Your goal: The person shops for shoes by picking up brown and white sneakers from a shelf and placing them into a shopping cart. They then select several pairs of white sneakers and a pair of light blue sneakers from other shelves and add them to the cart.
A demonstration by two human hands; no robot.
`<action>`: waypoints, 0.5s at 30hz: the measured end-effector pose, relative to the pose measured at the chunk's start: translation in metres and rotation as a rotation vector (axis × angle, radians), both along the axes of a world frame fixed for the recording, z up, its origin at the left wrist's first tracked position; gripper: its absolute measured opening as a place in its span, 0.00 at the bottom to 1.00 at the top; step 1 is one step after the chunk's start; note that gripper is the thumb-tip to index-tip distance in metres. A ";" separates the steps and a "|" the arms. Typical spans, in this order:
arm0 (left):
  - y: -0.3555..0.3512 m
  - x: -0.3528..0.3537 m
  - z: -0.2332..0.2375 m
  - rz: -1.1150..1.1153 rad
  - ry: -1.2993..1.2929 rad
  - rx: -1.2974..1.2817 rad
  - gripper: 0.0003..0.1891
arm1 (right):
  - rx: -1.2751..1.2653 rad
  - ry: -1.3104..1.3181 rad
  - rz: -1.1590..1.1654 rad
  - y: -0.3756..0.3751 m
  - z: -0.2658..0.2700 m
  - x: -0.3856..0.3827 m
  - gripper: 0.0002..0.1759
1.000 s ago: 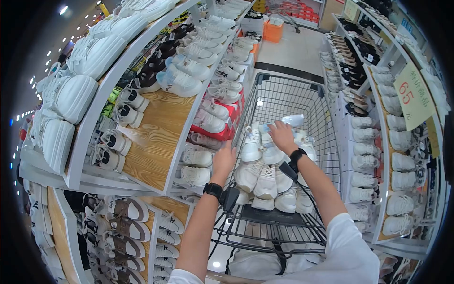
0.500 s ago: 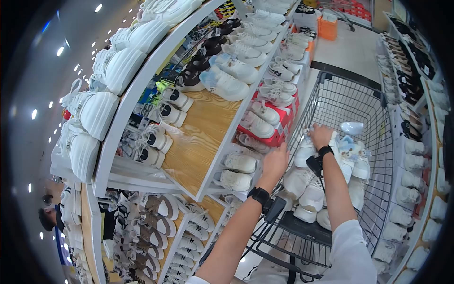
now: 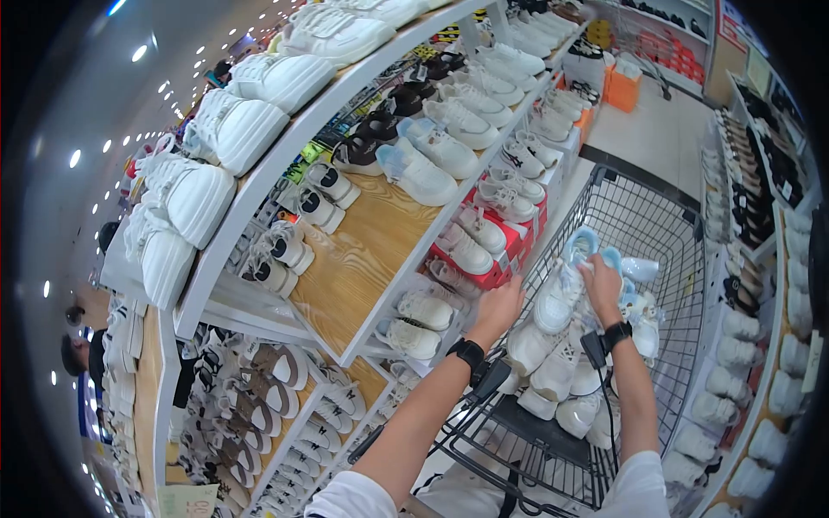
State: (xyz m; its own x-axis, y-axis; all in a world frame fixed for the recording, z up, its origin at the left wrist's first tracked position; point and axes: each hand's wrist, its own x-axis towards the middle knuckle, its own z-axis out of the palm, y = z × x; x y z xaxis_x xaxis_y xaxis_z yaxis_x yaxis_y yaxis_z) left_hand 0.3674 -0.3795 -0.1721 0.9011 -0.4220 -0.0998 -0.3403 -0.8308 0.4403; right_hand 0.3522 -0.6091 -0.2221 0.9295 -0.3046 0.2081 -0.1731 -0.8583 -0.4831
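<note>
In the basket of a shopping cart, my right hand is closed on a white sneaker with a light blue lining, its toe pointing down toward me. Another light-blue-lined shoe shows just behind the fingers. Under and around them lies a heap of white sneakers. My left hand is at the cart's left side, back of the hand toward me, close by a red shoebox; its fingers are hidden. Both wrists wear black bands with small devices.
A clear-wrapped white item lies deeper in the cart. At left, a wooden shelf bears rows of sneakers, with more pairs on boxes beside the cart. Shoe racks line the right. An orange box stands down the aisle.
The light-blue-lined sneaker in my right hand has tilted up and risen into view above the heap. The camera view has shifted slightly; my left hand stays by the cart's side.
</note>
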 end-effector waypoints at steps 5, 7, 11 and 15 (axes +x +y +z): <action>-0.009 0.010 -0.008 -0.028 -0.020 0.006 0.14 | -0.015 -0.155 0.072 -0.015 0.062 -0.013 0.13; -0.012 0.009 -0.008 -0.015 -0.025 -0.031 0.12 | -0.027 -0.181 0.104 -0.017 0.091 -0.010 0.13; 0.000 0.018 -0.006 -0.104 -0.042 -0.154 0.14 | 0.002 -0.268 0.230 -0.010 0.164 0.008 0.14; 0.044 0.021 0.063 -0.068 0.301 -0.695 0.20 | -0.022 -0.269 0.434 0.044 0.249 0.023 0.14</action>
State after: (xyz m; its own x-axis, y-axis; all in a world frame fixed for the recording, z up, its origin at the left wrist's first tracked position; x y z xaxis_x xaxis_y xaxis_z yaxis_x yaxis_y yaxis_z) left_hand 0.3882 -0.3353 -0.1096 0.8469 -0.5311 -0.0279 -0.1634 -0.3098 0.9366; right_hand 0.3748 -0.5650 0.0273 0.8822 0.1050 0.4591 0.3297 -0.8337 -0.4429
